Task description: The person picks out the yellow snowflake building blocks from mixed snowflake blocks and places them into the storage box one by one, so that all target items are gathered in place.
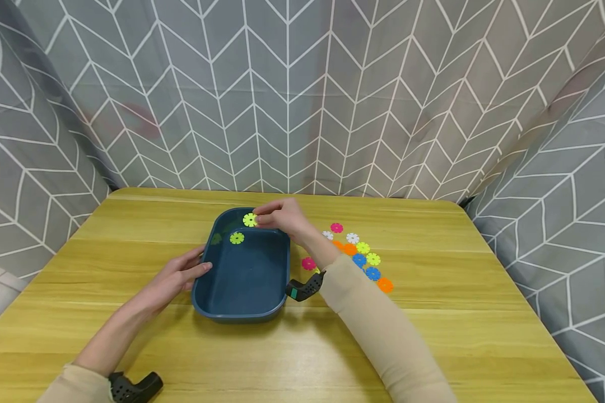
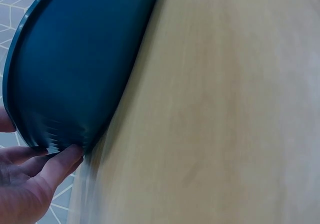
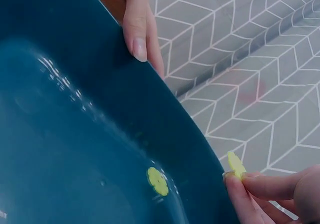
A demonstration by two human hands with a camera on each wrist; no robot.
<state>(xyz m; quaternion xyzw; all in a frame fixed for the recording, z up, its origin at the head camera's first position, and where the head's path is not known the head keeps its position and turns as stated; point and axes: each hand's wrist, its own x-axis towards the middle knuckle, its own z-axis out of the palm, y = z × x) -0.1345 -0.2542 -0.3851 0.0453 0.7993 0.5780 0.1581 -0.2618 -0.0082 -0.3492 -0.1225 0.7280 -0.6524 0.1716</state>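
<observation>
Backdrop: grey curtain with white zigzag lines, hanging behind the table and along both sides.
Table: yellowish wood-grain tabletop.
Tray: deep, dark-blue, glossy tray with rounded corners, on the table, left of centre as the person sits.
Left hand: left hand grips the tray's left side, thumb over the rim, fingertips against the outer wall.
Right hand: right hand pinches narrowly, thumb and fingers holding one thin yellow-green flower-shaped disc by its edge.
Held disc: at the tray's far end, close to the rim; contact with it, I cannot tell.
Disc inside: one matching yellow-green disc near the far left corner of the tray, a faint reflection on the wall beside it.
Right of tray: loose scatter on the wood of magenta discs, white discs, orange discs, blue discs and further yellow-green ones, some partly behind the right forearm.
Sleeves: beige sleeves, black wrist mounts below the hands.
</observation>
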